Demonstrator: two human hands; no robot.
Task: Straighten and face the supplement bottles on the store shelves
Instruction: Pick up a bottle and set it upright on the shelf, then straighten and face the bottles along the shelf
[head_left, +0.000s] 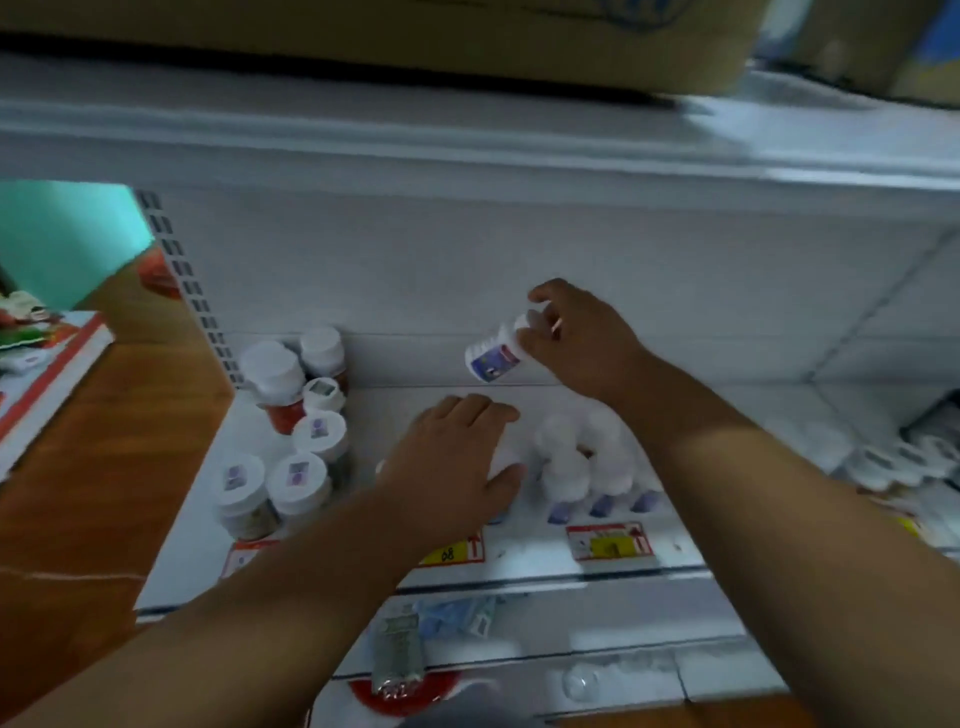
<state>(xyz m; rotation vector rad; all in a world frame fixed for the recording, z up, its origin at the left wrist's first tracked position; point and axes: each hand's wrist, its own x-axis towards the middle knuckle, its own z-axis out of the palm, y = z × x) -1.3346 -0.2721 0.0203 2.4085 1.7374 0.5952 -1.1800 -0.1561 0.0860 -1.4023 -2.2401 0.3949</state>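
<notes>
My right hand (576, 338) holds a small white bottle with a blue label (493, 357), tilted, in the air above the white shelf (395, 410). Below it stands a cluster of white-capped bottles with blue labels (582, 462), blurred. My left hand (457, 457) lies palm down over the cap of another white bottle just left of that cluster; the bottle under it is mostly hidden. At the shelf's left end stand several clear jars with white lids (296, 431), some with red contents.
Price tags (610, 540) run along the shelf's front edge. Cardboard boxes (467, 41) sit on the shelf above. More white bottles (893, 457) crowd the right end. A lower shelf holds packets (415, 639). A brown wooden panel (104, 467) borders the left.
</notes>
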